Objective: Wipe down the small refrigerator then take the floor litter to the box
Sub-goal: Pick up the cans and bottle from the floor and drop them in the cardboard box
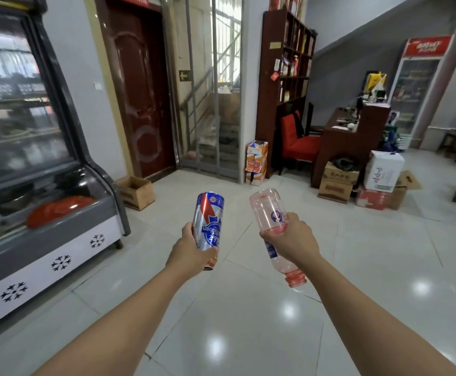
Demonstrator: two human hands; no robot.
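Two pieces of litter, one per hand, are held out over the tiled floor (248, 321). The left hand (191, 249) is wrapped round the lower part of a blue, silver and red drink can (208, 226), held upside down so its printed lettering reads inverted; the can's lower end is partly hidden behind the fingers. The right hand (289, 240) grips the middle of a clear pinkish plastic bottle (271, 213), tilted with its red-ringed neck pointing down toward the viewer; the label is largely covered by the hand and cannot be read. Ahead on the floor, by the dark red door (140, 90), stands one open cardboard box (136, 192), its inside not visible from this angle. At left is a glass-fronted display refrigerator (31, 158) with three snowflake marks on its white base; its contents are blurred by reflections and its top and left side are cut off. A second, upright drinks cooler (416, 85) stands far right. Beside the wooden desk (349, 137) sit several stacked cartons (338, 183); their exact number is hard to make out. One red chair (297, 139) stands behind the desk.
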